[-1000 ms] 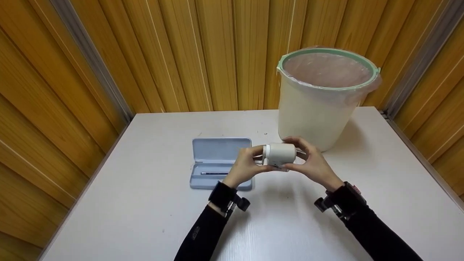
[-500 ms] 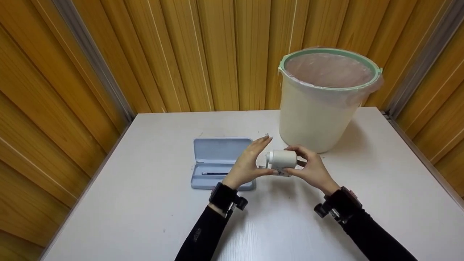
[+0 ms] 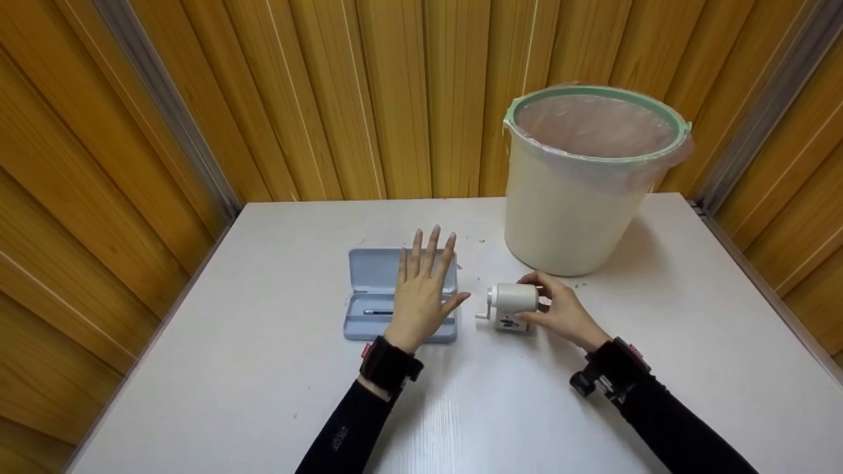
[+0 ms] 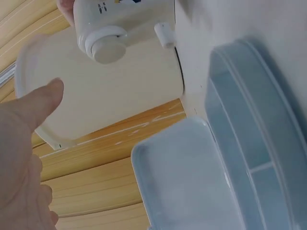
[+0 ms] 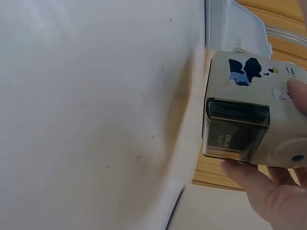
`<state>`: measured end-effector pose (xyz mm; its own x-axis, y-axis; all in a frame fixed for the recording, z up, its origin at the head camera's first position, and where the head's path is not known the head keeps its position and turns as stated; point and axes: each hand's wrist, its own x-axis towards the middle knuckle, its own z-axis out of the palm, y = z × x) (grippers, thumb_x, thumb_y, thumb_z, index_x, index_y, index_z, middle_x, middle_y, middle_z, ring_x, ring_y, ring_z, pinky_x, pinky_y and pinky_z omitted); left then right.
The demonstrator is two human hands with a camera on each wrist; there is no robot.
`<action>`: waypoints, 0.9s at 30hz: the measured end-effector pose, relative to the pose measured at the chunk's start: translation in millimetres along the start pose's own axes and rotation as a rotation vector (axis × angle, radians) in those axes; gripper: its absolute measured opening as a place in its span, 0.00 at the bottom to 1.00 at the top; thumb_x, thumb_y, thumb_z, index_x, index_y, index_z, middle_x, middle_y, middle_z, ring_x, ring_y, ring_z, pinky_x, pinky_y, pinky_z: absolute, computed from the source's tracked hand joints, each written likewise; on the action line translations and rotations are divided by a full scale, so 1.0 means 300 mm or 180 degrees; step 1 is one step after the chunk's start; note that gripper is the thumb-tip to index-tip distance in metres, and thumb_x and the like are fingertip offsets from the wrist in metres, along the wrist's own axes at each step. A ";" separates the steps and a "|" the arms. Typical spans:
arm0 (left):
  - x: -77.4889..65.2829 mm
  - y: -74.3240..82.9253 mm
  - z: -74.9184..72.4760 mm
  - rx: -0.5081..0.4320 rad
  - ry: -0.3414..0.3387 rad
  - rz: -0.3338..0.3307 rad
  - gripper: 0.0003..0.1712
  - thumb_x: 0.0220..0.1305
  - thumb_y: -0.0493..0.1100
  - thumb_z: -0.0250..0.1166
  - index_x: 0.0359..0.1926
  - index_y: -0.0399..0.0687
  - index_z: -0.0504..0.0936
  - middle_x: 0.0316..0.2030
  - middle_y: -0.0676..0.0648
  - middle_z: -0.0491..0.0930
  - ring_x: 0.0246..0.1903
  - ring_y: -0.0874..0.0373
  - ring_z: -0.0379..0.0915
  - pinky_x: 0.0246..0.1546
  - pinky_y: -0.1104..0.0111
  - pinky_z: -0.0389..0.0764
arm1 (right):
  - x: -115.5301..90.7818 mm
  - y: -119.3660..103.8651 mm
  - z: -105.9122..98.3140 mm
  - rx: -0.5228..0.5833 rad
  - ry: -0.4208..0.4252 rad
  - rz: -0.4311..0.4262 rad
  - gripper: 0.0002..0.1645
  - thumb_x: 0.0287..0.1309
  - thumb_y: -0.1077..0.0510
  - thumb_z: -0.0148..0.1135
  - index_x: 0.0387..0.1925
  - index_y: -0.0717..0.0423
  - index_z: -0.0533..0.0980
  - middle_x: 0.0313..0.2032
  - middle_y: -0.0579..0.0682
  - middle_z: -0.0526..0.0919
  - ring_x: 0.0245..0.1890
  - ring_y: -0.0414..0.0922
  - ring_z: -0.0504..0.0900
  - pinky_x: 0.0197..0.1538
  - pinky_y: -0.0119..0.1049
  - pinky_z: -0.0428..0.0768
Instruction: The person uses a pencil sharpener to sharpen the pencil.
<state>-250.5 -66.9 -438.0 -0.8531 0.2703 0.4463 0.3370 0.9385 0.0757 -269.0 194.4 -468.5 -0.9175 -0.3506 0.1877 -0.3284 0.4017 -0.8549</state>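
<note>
A cream hand-crank pencil sharpener is upright close over the table, its white crank handle pointing left. My right hand grips its right side, thumb on the front and fingers behind. The right wrist view shows cartoon prints and a dark see-through shavings drawer on it. With fingers straight and spread, my left hand hovers over the open light-blue pencil case, holding nothing. A pencil lies in the case, partly hidden by that hand.
A tall cream bin with a green rim and pink liner stands at the back right, just behind my right hand. Wood-patterned panels rise behind the white table. Small specks dot the tabletop.
My left hand has let go of the pencil sharpener and moved left over the pencil case, fingers spreading. My right hand has lowered the sharpener, and its crank handle now shows.
</note>
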 end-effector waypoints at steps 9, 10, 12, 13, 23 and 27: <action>-0.059 -0.106 -0.010 0.0132 0.0025 -0.0387 0.52 0.62 0.66 0.61 0.78 0.51 0.50 0.78 0.41 0.45 0.78 0.43 0.39 0.75 0.45 0.48 | -0.014 0.035 -0.009 -0.0011 -0.0147 0.0044 0.32 0.50 0.69 0.71 0.56 0.64 0.69 0.58 0.65 0.75 0.57 0.61 0.77 0.57 0.49 0.79; -0.064 -0.117 -0.012 0.0091 -0.0004 -0.0435 0.52 0.62 0.66 0.61 0.78 0.51 0.50 0.78 0.41 0.45 0.78 0.42 0.39 0.75 0.45 0.48 | -0.014 0.038 -0.010 -0.0060 -0.0166 0.0016 0.31 0.50 0.68 0.71 0.56 0.64 0.69 0.57 0.65 0.75 0.57 0.61 0.77 0.58 0.49 0.78; -0.069 -0.137 -0.022 -0.0001 -0.0085 -0.0519 0.51 0.63 0.65 0.60 0.78 0.50 0.50 0.78 0.41 0.44 0.78 0.42 0.38 0.75 0.44 0.47 | -0.013 0.043 -0.011 -0.0172 -0.0194 -0.0047 0.31 0.51 0.68 0.71 0.56 0.64 0.69 0.57 0.65 0.75 0.58 0.62 0.77 0.60 0.52 0.76; -0.070 -0.145 -0.028 -0.0041 -0.0115 -0.0555 0.51 0.64 0.65 0.60 0.78 0.50 0.49 0.78 0.40 0.44 0.78 0.42 0.37 0.75 0.43 0.46 | -0.012 0.043 -0.011 -0.0227 -0.0207 -0.0077 0.31 0.51 0.67 0.71 0.56 0.64 0.69 0.57 0.65 0.76 0.58 0.62 0.77 0.61 0.54 0.76; -0.065 -0.152 -0.066 -0.0230 -0.0174 -0.0656 0.51 0.64 0.65 0.60 0.78 0.51 0.48 0.79 0.41 0.43 0.78 0.41 0.35 0.75 0.42 0.41 | -0.015 -0.050 -0.091 -0.1081 -0.0353 0.0037 0.45 0.61 0.48 0.65 0.72 0.60 0.56 0.67 0.67 0.69 0.67 0.66 0.67 0.66 0.67 0.64; -0.065 -0.147 -0.060 -0.0128 -0.0184 -0.0614 0.51 0.64 0.66 0.58 0.78 0.49 0.49 0.78 0.40 0.45 0.78 0.40 0.38 0.74 0.41 0.45 | -0.036 -0.136 -0.131 -0.1881 -0.0017 0.0043 0.45 0.66 0.47 0.59 0.75 0.60 0.52 0.72 0.68 0.59 0.72 0.68 0.56 0.68 0.74 0.51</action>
